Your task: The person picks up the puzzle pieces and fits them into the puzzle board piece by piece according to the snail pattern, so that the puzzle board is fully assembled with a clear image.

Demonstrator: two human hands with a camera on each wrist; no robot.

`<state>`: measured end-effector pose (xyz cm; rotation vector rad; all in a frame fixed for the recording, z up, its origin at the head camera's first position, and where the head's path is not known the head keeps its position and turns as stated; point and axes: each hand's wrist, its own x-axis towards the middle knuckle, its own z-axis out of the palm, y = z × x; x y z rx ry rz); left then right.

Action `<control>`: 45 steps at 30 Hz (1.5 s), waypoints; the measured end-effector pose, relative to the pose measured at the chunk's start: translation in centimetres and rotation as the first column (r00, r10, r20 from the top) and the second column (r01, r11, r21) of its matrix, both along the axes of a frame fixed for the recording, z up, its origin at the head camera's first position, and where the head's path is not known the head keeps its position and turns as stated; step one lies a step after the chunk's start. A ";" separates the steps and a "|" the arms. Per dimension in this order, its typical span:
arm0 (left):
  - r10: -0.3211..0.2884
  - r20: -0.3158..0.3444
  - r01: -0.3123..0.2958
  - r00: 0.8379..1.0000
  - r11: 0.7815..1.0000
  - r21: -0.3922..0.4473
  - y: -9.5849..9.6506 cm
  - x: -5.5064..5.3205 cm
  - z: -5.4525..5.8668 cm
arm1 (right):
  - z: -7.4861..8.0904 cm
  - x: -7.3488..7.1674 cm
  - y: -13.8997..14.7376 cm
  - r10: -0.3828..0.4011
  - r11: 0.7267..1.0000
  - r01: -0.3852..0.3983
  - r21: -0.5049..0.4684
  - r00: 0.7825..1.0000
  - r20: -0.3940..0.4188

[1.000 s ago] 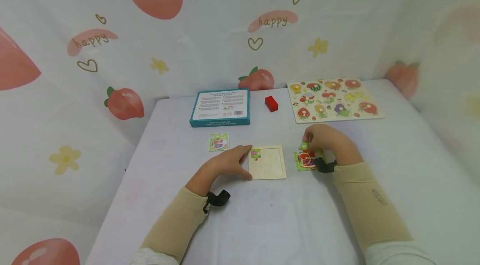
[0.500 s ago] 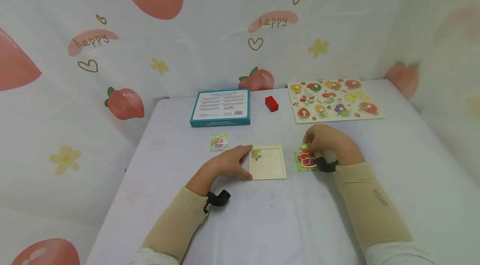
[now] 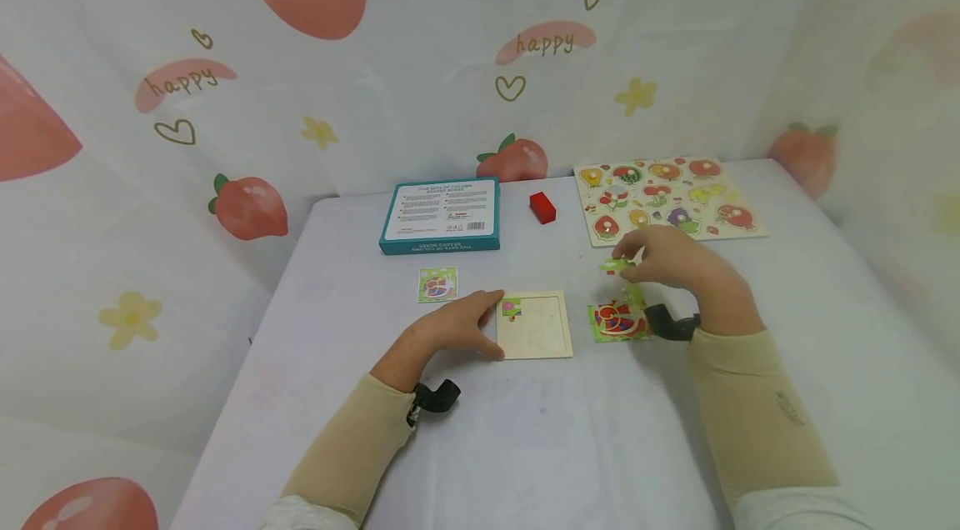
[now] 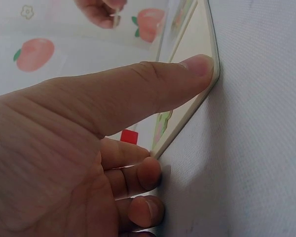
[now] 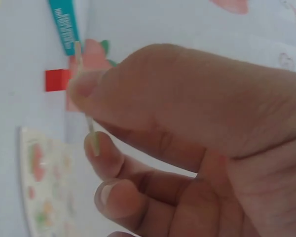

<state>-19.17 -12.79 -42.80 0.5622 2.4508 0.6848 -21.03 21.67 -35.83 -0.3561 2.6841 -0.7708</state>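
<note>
Reading from the left of the head view, a small picture card lies alone on the white table, with a teal box behind it. Next comes the left hand, fingers relaxed and spread, thumb pressed along the near left edge of the puzzle tray; the left wrist view shows that thumb lying on the tray's rim and the other fingers tucked against its side, so this hand steadies the tray rather than gripping it. Inside the tray only one piece sits, in the far left corner; the rest of the recess is bare wood. So the puzzle looks barely begun, with one piece placed and most still to go in.

Right of the tray, apart from it, lies a stack of loose pieces. Above that stack the right hand is raised off the table, thumb and fingertips pinching a thin green puzzle piece; the right wrist view shows it edge-on between them. It is not yet over the tray. Farther back stand a red block and a fruit peg board.
</note>
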 end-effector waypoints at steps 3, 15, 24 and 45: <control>-0.002 0.002 0.002 1.000 1.000 0.005 0.0 0.0 0.1 | 1.0 0.7 0.0 0.003 1.000 -0.004 -0.012 0.998 -0.062; -0.007 0.001 0.007 1.000 1.000 -0.005 0.0 -0.1 0.0 | 4.4 3.9 -0.9 0.052 0.992 -0.081 -0.096 0.960 -0.276; -0.004 0.005 0.004 1.000 1.000 -0.012 0.1 -0.1 -0.1 | 4.8 5.1 -2.9 0.129 0.958 -0.228 -0.172 0.883 -0.451; -0.021 -0.005 0.021 1.000 1.000 0.002 0.0 -0.2 0.0 | -0.2 2.5 -8.3 0.264 0.937 -0.322 -0.134 0.906 -0.329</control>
